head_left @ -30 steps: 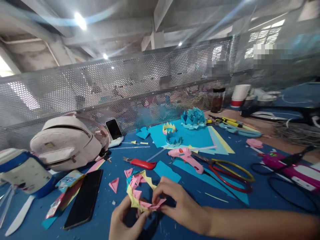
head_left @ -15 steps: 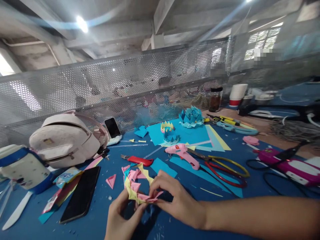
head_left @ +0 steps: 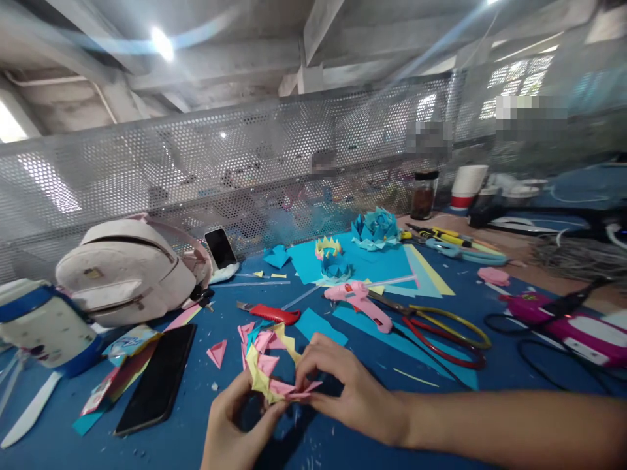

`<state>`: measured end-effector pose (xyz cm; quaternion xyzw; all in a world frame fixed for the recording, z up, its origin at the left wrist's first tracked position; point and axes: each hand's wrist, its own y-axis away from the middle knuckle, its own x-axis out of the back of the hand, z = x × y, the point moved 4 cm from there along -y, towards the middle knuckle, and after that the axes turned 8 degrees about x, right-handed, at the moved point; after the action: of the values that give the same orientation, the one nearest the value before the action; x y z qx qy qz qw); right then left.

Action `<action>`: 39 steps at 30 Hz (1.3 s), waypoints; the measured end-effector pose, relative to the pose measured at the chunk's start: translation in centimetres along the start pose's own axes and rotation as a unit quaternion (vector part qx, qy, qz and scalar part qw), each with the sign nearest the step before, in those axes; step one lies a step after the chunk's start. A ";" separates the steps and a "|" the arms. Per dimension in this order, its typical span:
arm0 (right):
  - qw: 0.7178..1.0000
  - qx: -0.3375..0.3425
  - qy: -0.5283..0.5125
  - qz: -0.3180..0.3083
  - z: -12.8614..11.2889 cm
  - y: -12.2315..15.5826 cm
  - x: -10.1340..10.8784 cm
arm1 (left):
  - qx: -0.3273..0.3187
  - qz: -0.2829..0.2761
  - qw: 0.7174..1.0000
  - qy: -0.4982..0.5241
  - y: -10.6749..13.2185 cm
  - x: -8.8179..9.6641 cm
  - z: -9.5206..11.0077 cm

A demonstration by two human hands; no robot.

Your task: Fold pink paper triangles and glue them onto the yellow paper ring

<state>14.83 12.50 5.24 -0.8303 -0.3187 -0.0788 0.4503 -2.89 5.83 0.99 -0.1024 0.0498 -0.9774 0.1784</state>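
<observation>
A ring of folded paper pieces (head_left: pixel 259 365), pink and yellow with a bit of blue, is held low over the blue table. My left hand (head_left: pixel 240 414) grips its near left side between thumb and fingers. At the near right end, my right hand (head_left: pixel 343 385) pinches a pink part of the ring, its fingertips partly hidden. One loose pink folded triangle (head_left: pixel 217 353) lies just left of the ring. Beyond it rest a red utility knife (head_left: pixel 273 314) and a pink glue gun (head_left: pixel 360 301). Scissors (head_left: pixel 441 326) with red and yellow handles lie to the right.
Blue paper sheets (head_left: pixel 377 261) carry a small yellow-and-blue folded crown (head_left: pixel 333 264) and a blue paper flower (head_left: pixel 376 227). At left are a black phone (head_left: pixel 159 382), a white backpack (head_left: pixel 122 267) and a tumbler (head_left: pixel 46 333). A magenta device (head_left: pixel 563 326) with cables sits right.
Both hands keep their hold on the paper ring, with barely any movement. The view shifts very slightly.
</observation>
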 end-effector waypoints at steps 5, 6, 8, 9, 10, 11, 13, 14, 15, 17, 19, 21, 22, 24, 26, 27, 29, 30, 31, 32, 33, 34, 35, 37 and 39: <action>0.999 0.029 0.025 -0.004 0.0 -0.1 0.3 | 0.063 -0.109 0.988 0.085 -1.4 -0.1 -0.7; 0.999 0.031 0.026 -0.006 0.0 -0.1 0.2 | 0.068 -0.135 0.984 0.094 -1.6 -0.1 -0.8; 0.999 0.036 0.027 -0.014 -0.1 0.0 0.2 | 0.073 -0.156 0.979 0.110 -1.9 0.1 -0.8; 0.999 0.041 0.029 -0.018 -0.2 -0.1 0.2 | 0.075 -0.157 0.978 0.116 -2.0 0.2 -0.7; 0.998 0.046 0.030 -0.023 -0.3 -0.1 0.2 | 0.077 -0.153 0.978 0.122 -2.0 0.4 -0.7; 0.998 0.052 0.031 -0.027 -0.4 -0.2 0.3 | 0.078 -0.149 0.977 0.128 -1.9 0.6 -0.7; 0.997 0.064 0.035 -0.035 -0.4 -0.4 0.6 | 0.083 -0.140 0.976 0.142 -1.8 0.8 -0.7; 0.996 0.074 0.038 -0.040 -0.4 -0.5 0.8 | 0.087 -0.137 0.975 0.154 -1.7 0.8 -0.8; 0.994 0.087 0.042 -0.046 -0.4 -0.6 1.0 | 0.094 -0.137 0.972 0.168 -1.7 0.9 -0.9; 0.989 0.122 0.057 -0.056 -0.4 -0.7 1.4 | 0.114 -0.142 0.962 0.203 -1.9 0.8 -1.1; 0.984 0.145 0.085 -0.059 -0.4 -0.6 1.6 | 0.136 -0.152 0.950 0.236 -2.0 0.7 -1.2; 0.980 0.146 0.124 -0.058 -0.4 -0.5 1.6 | 0.154 -0.159 0.939 0.264 -2.0 0.6 -1.1; 0.978 0.141 0.142 -0.060 -0.3 -0.4 1.6 | 0.160 -0.162 0.934 0.276 -2.0 0.5 -0.9; 0.976 0.130 0.164 -0.067 -0.2 -0.3 1.5 | 0.168 -0.164 0.926 0.294 -1.9 0.4 -0.4; 0.976 0.122 0.165 -0.072 -0.1 -0.2 1.4 | 0.174 -0.164 0.922 0.306 -1.7 0.4 0.0; 0.977 0.118 0.162 -0.072 0.0 -0.2 1.4 | 0.177 -0.164 0.920 0.309 -1.7 0.4 0.2; 0.980 0.113 0.151 -0.070 0.2 -0.3 1.4 | 0.185 -0.162 0.918 0.311 -1.7 0.5 0.3; 0.981 0.109 0.146 -0.071 0.3 -0.3 1.4 | 0.190 -0.160 0.917 0.311 -1.8 0.6 0.3; 0.982 0.105 0.142 -0.072 0.3 -0.4 1.4 | 0.195 -0.159 0.916 0.312 -1.9 0.7 0.2; 0.982 0.103 0.139 -0.072 0.3 -0.4 1.4 | 0.201 -0.158 0.914 0.315 -2.0 0.8 0.1; 0.983 0.100 0.137 -0.073 0.3 -0.4 1.4 | 0.209 -0.158 0.910 0.322 -2.1 0.9 0.0; 0.983 0.099 0.138 -0.073 0.3 -0.4 1.4 | 0.218 -0.157 0.905 0.330 -2.2 1.0 -0.2; 0.983 0.099 0.139 -0.071 0.2 -0.4 1.4 | 0.228 -0.155 0.900 0.339 -2.3 1.0 -0.3; 0.982 0.104 0.140 -0.070 0.1 -0.4 1.3 | 0.243 -0.149 0.892 0.351 -2.3 1.2 -0.3; 0.982 0.111 0.137 -0.071 0.0 -0.3 1.3 | 0.250 -0.141 0.891 0.353 -2.1 1.3 -0.2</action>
<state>15.65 13.24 6.02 -0.7318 -0.3190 -0.1872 0.5724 -4.85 7.37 1.32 0.2911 -0.1520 -0.9441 0.0294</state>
